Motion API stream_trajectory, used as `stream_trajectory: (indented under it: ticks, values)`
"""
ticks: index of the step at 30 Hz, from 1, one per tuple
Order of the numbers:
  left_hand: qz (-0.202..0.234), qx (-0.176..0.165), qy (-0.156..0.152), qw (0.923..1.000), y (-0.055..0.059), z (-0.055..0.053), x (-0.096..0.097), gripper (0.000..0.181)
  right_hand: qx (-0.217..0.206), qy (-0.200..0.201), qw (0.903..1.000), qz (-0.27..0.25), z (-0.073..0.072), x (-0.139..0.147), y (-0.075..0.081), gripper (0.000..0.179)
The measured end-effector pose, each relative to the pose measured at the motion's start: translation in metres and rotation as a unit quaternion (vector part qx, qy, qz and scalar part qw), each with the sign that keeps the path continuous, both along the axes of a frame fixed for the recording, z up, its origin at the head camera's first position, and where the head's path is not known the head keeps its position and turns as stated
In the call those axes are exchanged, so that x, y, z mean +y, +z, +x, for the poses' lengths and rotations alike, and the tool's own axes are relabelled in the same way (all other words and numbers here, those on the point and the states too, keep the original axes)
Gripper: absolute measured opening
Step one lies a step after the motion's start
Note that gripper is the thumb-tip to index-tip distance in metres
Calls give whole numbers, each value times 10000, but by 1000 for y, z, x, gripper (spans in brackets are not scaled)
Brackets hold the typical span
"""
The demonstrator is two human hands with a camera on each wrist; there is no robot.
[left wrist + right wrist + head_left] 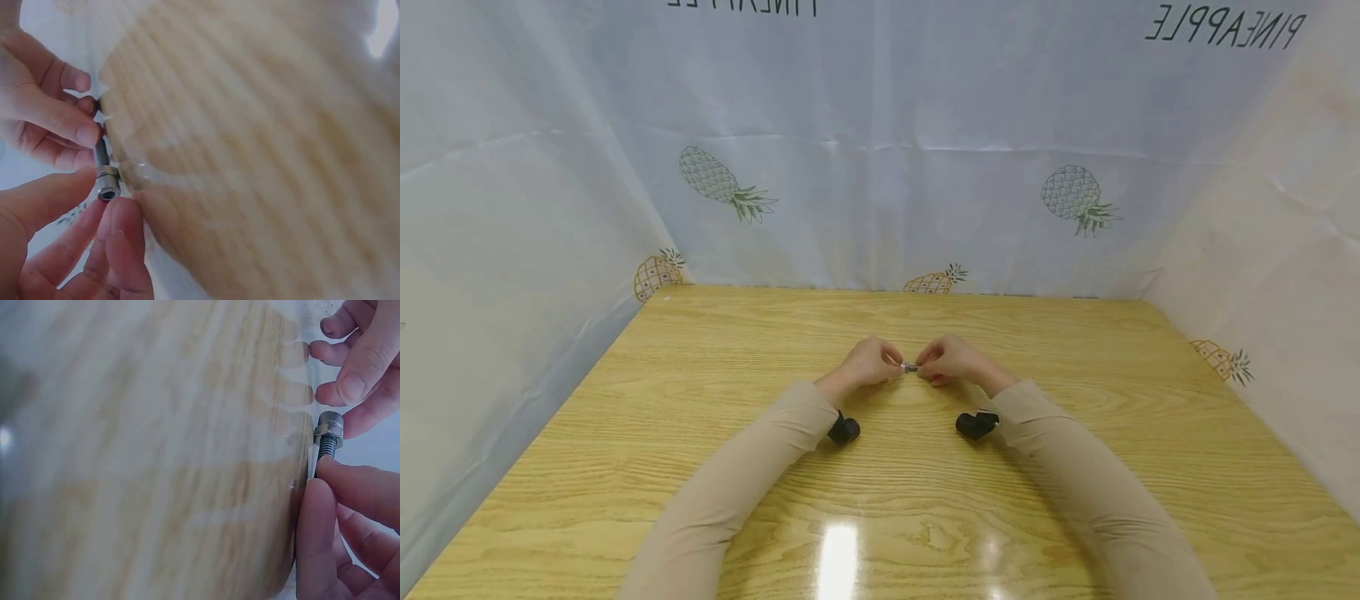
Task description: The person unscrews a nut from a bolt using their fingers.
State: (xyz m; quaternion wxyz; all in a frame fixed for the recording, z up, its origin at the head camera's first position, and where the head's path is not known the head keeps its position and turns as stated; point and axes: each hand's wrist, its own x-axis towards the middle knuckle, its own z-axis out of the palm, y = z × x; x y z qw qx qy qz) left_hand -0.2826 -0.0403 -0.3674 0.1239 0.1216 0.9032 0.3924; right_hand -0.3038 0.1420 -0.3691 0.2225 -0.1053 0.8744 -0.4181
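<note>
A small metal socket-head bolt (911, 367) with a nut (327, 430) on its thread close under the head is held between the two hands, just above the table. My right hand (953, 360) pinches the threaded end between thumb and finger, hiding the tip. At the other end, my left hand (868, 362) has its fingertips around the head and nut. The hex socket of the bolt head (108, 190) shows in the left wrist view, between the left fingers. The bolt lies roughly level, head toward the left.
A glossy wood-grain table (895, 500) lies under both forearms. White cloth with pineapple prints (880, 200) encloses its back and sides. Black devices are strapped under the left wrist (844, 430) and the right wrist (977, 425).
</note>
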Motion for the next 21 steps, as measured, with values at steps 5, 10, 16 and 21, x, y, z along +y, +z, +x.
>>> stream_trajectory:
  ticks: [5, 10, 16, 21]
  values:
    - [-189, -27, 12, 9998, 2, 0, 0, 21, 44, -52, 9999, 154, 0, -2, -1, 23]
    - [-252, -40, 24, 9997, 3, 1, -1, 17, 174, 61, 9994, 302, 1, -5, -1, 19]
    - [-220, -102, 95, 9997, 3, 1, 0, 16, 282, 78, 9985, 456, 3, -9, -1, 16]
    - [-128, -194, 167, 9996, 3, 0, -1, 17, 345, 81, 9977, 572, 4, -9, -1, 16]
